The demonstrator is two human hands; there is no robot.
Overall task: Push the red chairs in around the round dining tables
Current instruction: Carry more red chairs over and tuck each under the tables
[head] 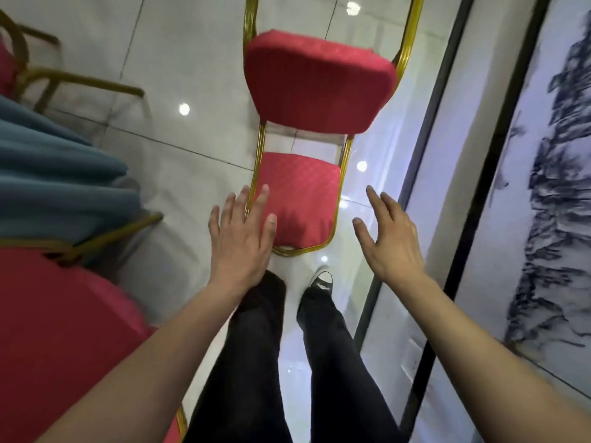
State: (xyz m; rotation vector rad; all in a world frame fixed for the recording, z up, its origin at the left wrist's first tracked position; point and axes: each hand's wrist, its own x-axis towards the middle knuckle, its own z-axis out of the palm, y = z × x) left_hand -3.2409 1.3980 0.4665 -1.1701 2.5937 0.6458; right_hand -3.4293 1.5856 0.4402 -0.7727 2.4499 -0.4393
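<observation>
Glossy white tile floor (pixel 179 52), ink-painting wall panel (pixel 543 187) along right. Red chair (pixel 316 87) with gold frame directly ahead, padded back nearest, seat beyond. Left hand (pixel 241 238) flat, fingers spread, overlapping backrest's left edge; contact unclear. Right hand (pixel 391 238) splayed, holding nothing, just right of backrest, apart from frame. Second red chair (pixel 54 330) and blue tablecloth (pixel 54 174) at left.

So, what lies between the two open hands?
In the head view, the red padded backrest of the gold-framed chair lies between the left hand and right hand; neither holds it.
</observation>
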